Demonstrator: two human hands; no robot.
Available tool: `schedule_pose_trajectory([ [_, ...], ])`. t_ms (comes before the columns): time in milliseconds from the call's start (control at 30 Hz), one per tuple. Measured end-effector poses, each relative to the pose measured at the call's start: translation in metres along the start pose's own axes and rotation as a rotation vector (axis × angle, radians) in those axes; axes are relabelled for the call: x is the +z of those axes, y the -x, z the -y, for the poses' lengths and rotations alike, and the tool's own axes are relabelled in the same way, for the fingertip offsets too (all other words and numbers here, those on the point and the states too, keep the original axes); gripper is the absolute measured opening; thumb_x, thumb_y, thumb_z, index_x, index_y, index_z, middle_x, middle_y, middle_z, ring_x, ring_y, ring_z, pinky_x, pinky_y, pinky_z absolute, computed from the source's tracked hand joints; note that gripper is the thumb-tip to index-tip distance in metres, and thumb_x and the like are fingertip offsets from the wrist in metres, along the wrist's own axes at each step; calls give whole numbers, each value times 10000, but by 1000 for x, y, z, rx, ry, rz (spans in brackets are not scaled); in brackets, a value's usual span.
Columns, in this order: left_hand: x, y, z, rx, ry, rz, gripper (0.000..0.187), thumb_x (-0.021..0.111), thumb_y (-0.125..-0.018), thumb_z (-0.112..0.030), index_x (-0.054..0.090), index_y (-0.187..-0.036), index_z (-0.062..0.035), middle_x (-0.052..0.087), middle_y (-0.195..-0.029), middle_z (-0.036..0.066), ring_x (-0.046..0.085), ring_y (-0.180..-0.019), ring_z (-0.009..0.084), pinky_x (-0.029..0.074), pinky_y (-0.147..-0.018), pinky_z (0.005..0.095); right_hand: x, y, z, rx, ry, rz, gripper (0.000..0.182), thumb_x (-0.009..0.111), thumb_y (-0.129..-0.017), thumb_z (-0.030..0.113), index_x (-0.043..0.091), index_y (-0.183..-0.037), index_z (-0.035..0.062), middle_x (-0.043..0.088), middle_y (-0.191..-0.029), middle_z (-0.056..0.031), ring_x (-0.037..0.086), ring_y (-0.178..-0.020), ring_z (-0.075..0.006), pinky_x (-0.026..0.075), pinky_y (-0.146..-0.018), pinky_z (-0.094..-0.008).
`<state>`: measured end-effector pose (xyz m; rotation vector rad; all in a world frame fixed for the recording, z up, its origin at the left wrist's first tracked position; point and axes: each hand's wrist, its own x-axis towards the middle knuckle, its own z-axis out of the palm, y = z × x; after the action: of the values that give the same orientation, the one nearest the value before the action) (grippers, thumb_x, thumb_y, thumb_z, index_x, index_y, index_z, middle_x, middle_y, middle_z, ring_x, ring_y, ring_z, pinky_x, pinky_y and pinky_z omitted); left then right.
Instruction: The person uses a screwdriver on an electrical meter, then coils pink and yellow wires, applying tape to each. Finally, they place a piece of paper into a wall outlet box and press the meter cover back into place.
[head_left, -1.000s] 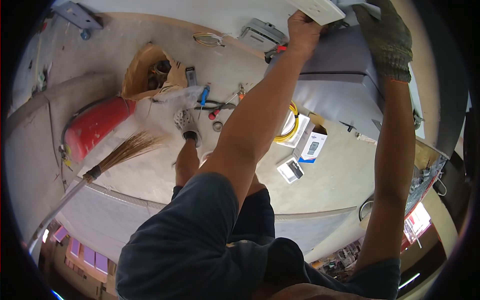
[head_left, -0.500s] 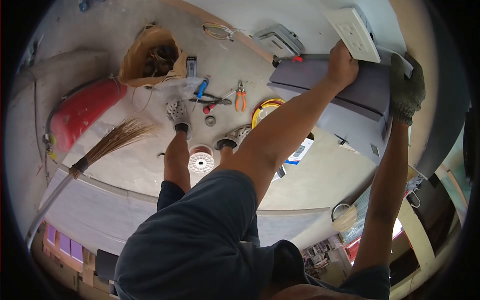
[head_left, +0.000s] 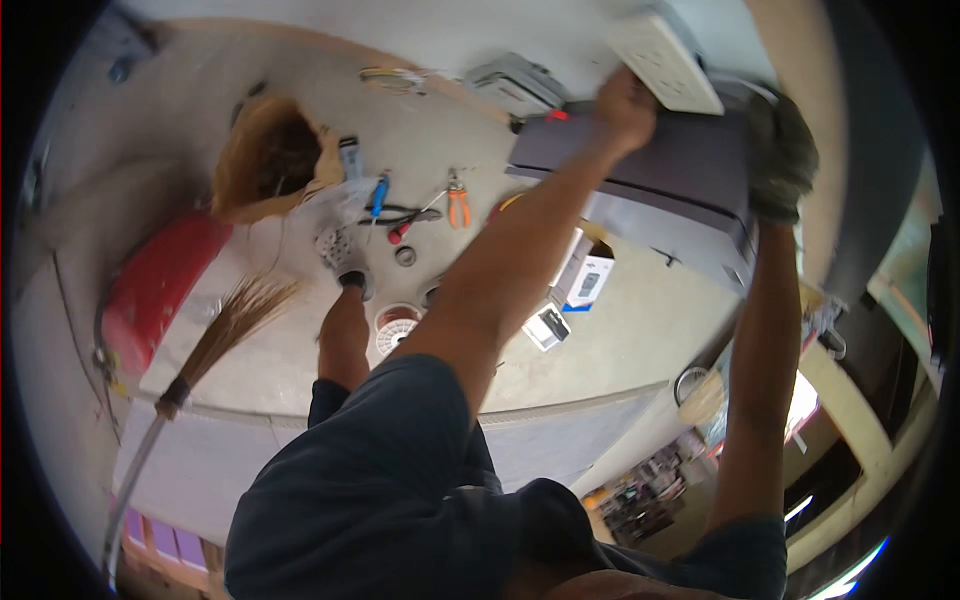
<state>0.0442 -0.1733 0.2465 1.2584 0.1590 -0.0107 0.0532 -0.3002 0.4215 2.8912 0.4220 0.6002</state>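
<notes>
My bare left hand is closed at the lower left edge of a white wall outlet plate; its fingertips are hidden, so what they grip does not show. On my right hand is a dark knit glove. Its fingers are curled around the end of a white cable that runs from behind the outlet. Below both hands stands a dark grey metal cabinet. Left of the outlet, a grey electrical box is against the wall.
On the floor lie orange-handled pliers, a blue screwdriver, a red screwdriver, a wire spool and a small product box. A paper bag, a broom and a red object are at left.
The view has shifted, moving most things leftward. My left arm has moved left, uncovering the product box on the floor. Both hands stay at the outlet and the cable.
</notes>
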Motion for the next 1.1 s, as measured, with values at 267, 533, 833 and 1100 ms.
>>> schedule_pose_trajectory([
  [267,-2,1,-11,-211,427,-10,104,556,-936,-19,611,-1020,-44,675,-866,59,633,-671,128,488,-595,241,-24,-20,37,137,15,187,201,686,-826,245,663,-949,89,679,-872,-128,656,-787,-344,521,-707,-420],
  [533,-23,-2,16,-389,424,-108,141,598,-903,-56,582,-1042,-37,623,-848,31,556,-615,91,441,-505,232,-28,-17,38,276,-207,88,132,612,-823,192,670,-915,118,687,-864,-144,661,-806,-354,531,-735,-459],
  [833,-34,-6,4,-190,317,57,153,603,-909,-43,587,-1062,-34,627,-873,28,553,-625,80,455,-551,219,-22,-12,33,288,-191,31,102,615,-833,195,660,-883,117,685,-888,-145,658,-822,-357,525,-749,-467],
  [1100,-31,-5,-7,-63,354,9,118,616,-902,-30,622,-1020,-21,662,-887,55,601,-665,94,496,-614,241,-31,-8,32,397,-381,-118,141,581,-882,168,656,-954,74,686,-920,-162,659,-847,-353,520,-760,-434],
])
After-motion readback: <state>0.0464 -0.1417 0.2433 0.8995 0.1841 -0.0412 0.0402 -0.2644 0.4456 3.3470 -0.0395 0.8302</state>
